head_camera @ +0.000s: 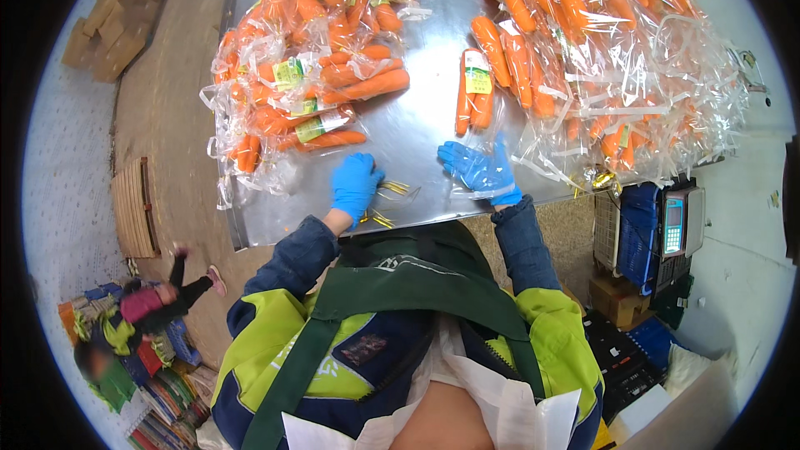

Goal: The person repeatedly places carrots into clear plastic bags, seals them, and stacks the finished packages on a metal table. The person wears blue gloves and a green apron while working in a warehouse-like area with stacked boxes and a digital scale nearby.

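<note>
My left hand (pixel 356 186), in a blue glove, has its fingers curled beside loose gold twist ties (pixel 395 187) near the steel table's front edge. Whether it pinches a tie is hidden. More gold ties (pixel 380 219) lie by its wrist. My right hand (pixel 480 170), also gloved in blue, is spread flat at the lower end of a clear plastic bag of carrots (pixel 478 90). Film from that bag's loose end lies about the fingers and palm. The bag bears a green and white label and lies on the steel table (pixel 415 106).
Bagged carrots are heaped at the left (pixel 306 69) and right (pixel 562 31) of the table. A shiny gold bundle (pixel 604 179) lies at the right front edge. A digital scale (pixel 675 225) stands right, beside a blue crate (pixel 639 234). Another person (pixel 147 309) is at the lower left.
</note>
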Demonstrator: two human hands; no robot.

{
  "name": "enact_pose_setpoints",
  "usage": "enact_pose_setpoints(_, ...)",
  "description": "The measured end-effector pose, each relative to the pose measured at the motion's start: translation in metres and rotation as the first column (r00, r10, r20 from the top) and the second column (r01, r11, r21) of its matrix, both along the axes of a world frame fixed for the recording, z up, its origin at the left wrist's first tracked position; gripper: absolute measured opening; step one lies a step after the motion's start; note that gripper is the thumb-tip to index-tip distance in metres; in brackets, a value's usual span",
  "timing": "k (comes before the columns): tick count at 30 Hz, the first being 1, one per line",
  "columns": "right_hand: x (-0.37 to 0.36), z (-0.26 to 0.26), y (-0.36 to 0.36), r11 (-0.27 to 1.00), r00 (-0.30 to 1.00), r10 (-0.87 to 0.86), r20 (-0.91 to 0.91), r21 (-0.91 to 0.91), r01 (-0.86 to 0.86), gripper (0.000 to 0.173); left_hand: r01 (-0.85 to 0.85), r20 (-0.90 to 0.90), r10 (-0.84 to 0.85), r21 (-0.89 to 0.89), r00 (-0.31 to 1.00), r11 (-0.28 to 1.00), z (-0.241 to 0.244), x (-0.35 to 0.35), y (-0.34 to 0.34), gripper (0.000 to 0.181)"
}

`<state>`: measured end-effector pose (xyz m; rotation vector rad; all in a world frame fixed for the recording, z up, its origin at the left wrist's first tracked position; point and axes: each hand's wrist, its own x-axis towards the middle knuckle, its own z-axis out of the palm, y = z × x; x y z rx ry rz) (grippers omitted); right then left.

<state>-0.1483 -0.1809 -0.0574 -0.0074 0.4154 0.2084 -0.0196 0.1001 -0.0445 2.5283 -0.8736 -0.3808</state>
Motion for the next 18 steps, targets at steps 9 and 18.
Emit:
enact_pose_setpoints(9,0.024,0.049,0.057,0.779,1.000,0.011,-0.025,-0.626,-0.024,0.036,0.006,-0.104,-0.031,-0.233,0.994,0.972,0.005,0.033,0.005,0.012)
enact_pose_setpoints(18,-0.022,-0.009,0.099,0.831,0.983,0.003,-0.184,-0.546,-0.104,0.034,0.007,-0.260,-0.048,-0.155,0.964,0.988,-0.010,0.039,0.026,0.023)
